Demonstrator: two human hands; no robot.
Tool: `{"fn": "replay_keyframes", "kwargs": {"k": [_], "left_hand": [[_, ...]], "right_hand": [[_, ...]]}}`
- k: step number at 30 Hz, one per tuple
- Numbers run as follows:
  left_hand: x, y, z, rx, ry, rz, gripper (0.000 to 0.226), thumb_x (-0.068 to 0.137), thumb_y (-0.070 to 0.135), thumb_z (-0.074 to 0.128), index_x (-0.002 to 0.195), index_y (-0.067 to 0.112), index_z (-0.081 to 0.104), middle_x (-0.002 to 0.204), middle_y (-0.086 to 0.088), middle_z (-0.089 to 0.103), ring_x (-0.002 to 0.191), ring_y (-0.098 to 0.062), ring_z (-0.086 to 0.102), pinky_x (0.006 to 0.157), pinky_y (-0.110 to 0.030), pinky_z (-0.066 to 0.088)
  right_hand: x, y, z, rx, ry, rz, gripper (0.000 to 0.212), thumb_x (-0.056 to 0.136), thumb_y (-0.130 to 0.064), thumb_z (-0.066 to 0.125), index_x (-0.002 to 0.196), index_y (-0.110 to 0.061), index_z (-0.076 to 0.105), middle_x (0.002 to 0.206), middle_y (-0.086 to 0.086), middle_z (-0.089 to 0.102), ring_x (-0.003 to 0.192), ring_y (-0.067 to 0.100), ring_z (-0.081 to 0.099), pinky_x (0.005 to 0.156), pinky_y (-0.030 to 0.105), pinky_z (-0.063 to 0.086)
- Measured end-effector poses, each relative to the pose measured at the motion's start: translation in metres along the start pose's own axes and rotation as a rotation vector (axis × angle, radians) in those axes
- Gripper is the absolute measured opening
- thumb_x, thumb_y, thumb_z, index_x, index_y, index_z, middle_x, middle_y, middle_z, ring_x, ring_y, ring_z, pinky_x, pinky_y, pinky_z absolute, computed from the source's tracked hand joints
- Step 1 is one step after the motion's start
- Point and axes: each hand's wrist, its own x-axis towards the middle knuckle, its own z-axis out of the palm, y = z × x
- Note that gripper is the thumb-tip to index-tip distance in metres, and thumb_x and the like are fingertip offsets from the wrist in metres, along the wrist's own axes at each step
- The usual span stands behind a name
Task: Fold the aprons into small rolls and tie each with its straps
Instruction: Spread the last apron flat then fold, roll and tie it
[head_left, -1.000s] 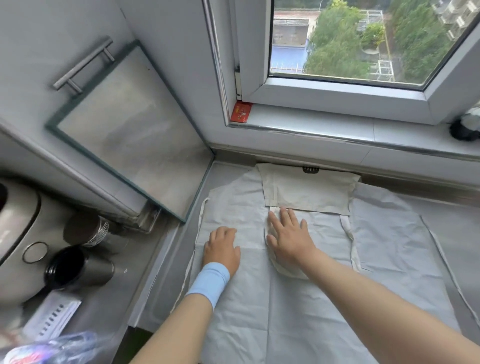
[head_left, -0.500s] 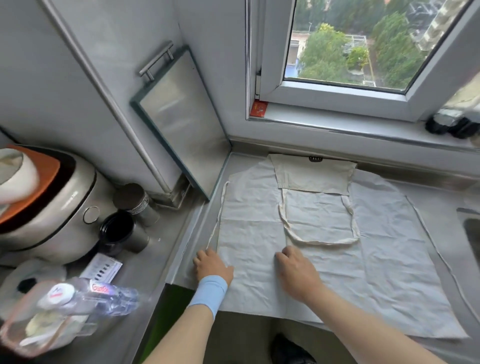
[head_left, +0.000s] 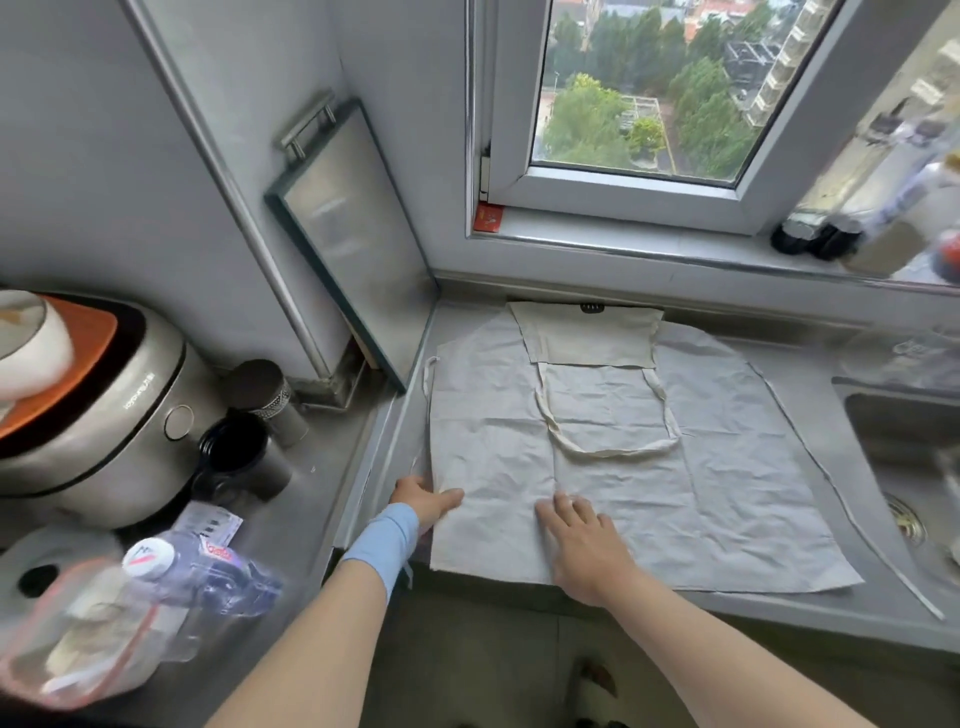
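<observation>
A cream apron (head_left: 727, 467) lies spread flat on the steel counter, its bib folded down at the far edge. The neck loop (head_left: 613, 449) lies on the cloth's middle. One waist strap (head_left: 427, 384) runs along the left side, the other (head_left: 852, 514) trails off the right side toward the front edge. My left hand (head_left: 426, 501), with a blue wristband, sits at the apron's near left edge; its thumb lies on the cloth and its fingers are hidden under the edge. My right hand (head_left: 584, 540) lies flat on the cloth near the front edge, fingers straight.
A steel sink (head_left: 904, 457) is set in the counter right of the apron. A metal tray (head_left: 353, 244) leans on the wall at the left. A rice cooker (head_left: 104, 415), dark cups (head_left: 239, 457) and a plastic bottle (head_left: 202, 571) crowd the lower left counter. Bottles stand on the window sill.
Both hands have slid from the apron's middle back to its near edge. The left hand moved to the left edge. The view pulled back from the counter.
</observation>
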Motion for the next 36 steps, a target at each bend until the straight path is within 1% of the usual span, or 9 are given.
{"fn": "replay_keyframes", "kwargs": {"k": [4, 8, 12, 15, 19, 22, 25, 31, 36], "left_hand": [[-0.019, 0.022, -0.005, -0.144, -0.261, 0.050, 0.057, 0.088, 0.014, 0.068, 0.138, 0.016, 0.042, 0.124, -0.011, 0.060, 0.105, -0.033, 0.062, 0.086, -0.048, 0.055], [-0.040, 0.065, 0.030, -0.096, -0.383, 0.224, 0.049, 0.088, 0.010, 0.063, 0.131, 0.027, 0.046, 0.117, -0.011, 0.065, 0.102, -0.028, 0.064, 0.093, -0.047, 0.051], [-0.058, 0.098, 0.100, 0.086, -0.457, 0.342, 0.059, 0.084, 0.010, 0.064, 0.135, 0.032, 0.043, 0.095, -0.013, 0.061, 0.076, -0.025, 0.053, 0.062, -0.034, 0.046], [-0.072, 0.107, 0.159, 0.310, -0.461, 0.397, 0.075, 0.085, 0.011, 0.067, 0.144, 0.036, 0.028, 0.079, -0.003, 0.055, 0.055, -0.014, 0.049, 0.048, -0.024, 0.045], [-0.081, 0.102, 0.211, 0.521, -0.534, 0.372, 0.071, 0.087, 0.016, 0.066, 0.148, 0.022, 0.030, 0.097, -0.007, 0.062, 0.062, -0.013, 0.057, 0.059, -0.024, 0.047], [-0.078, 0.093, 0.225, 0.572, -0.467, 0.297, 0.061, 0.088, 0.021, 0.062, 0.145, 0.021, 0.040, 0.102, -0.004, 0.065, 0.067, -0.012, 0.060, 0.061, -0.019, 0.048], [-0.062, 0.086, 0.225, 0.774, -0.259, 0.355, 0.049, 0.089, 0.026, 0.057, 0.137, 0.025, 0.051, 0.122, 0.001, 0.063, 0.103, -0.019, 0.063, 0.092, -0.024, 0.049], [-0.028, 0.074, 0.222, 1.137, -0.055, 0.368, 0.059, 0.092, 0.033, 0.049, 0.148, 0.028, 0.030, 0.157, 0.002, 0.020, 0.143, -0.025, 0.022, 0.113, -0.044, 0.031], [-0.013, 0.069, 0.216, 1.306, -0.158, 0.295, 0.076, 0.086, 0.034, 0.055, 0.151, 0.031, 0.017, 0.161, 0.004, 0.007, 0.147, -0.024, 0.014, 0.114, -0.047, 0.028]], "right_hand": [[0.000, 0.002, -0.021, 0.197, -0.051, -0.025, 0.053, 0.093, -0.029, 0.044, 0.146, -0.031, 0.036, 0.163, 0.003, 0.016, 0.147, 0.030, 0.021, 0.117, 0.047, 0.023], [-0.003, 0.025, -0.070, 0.954, 0.073, 0.143, 0.030, 0.095, -0.032, 0.055, 0.122, -0.024, 0.064, 0.135, -0.002, 0.059, 0.114, 0.016, 0.059, 0.091, 0.030, 0.049], [-0.009, 0.067, -0.121, 1.400, 0.078, 0.232, 0.039, 0.096, -0.052, 0.049, 0.113, -0.021, 0.064, 0.112, 0.003, 0.068, 0.083, 0.024, 0.067, 0.067, 0.032, 0.043], [-0.017, 0.099, -0.130, 1.322, 0.151, 0.303, 0.043, 0.089, -0.055, 0.060, 0.103, -0.015, 0.069, 0.092, 0.002, 0.070, 0.073, 0.024, 0.068, 0.057, 0.028, 0.045], [-0.021, 0.142, -0.104, 1.023, 0.237, 0.403, 0.024, 0.083, -0.027, 0.061, 0.076, -0.006, 0.071, 0.066, 0.008, 0.070, 0.051, 0.021, 0.064, 0.046, 0.031, 0.051], [-0.018, 0.173, -0.078, 0.780, 0.160, 0.471, 0.018, 0.079, -0.020, 0.054, 0.082, -0.010, 0.069, 0.084, 0.012, 0.073, 0.075, 0.030, 0.070, 0.056, 0.027, 0.047], [-0.013, 0.188, -0.053, 0.514, 0.103, 0.463, 0.040, 0.082, -0.016, 0.049, 0.121, -0.015, 0.057, 0.118, 0.008, 0.063, 0.111, 0.029, 0.059, 0.079, 0.031, 0.046], [-0.009, 0.194, -0.029, 0.335, 0.062, 0.144, 0.077, 0.085, -0.020, 0.049, 0.153, -0.034, 0.016, 0.161, 0.007, 0.009, 0.144, 0.028, 0.021, 0.110, 0.047, 0.033], [-0.006, 0.197, -0.018, 0.209, -0.023, 0.059, 0.050, 0.084, -0.034, 0.050, 0.134, -0.032, 0.047, 0.146, 0.007, 0.034, 0.133, 0.029, 0.037, 0.099, 0.042, 0.044]]}}
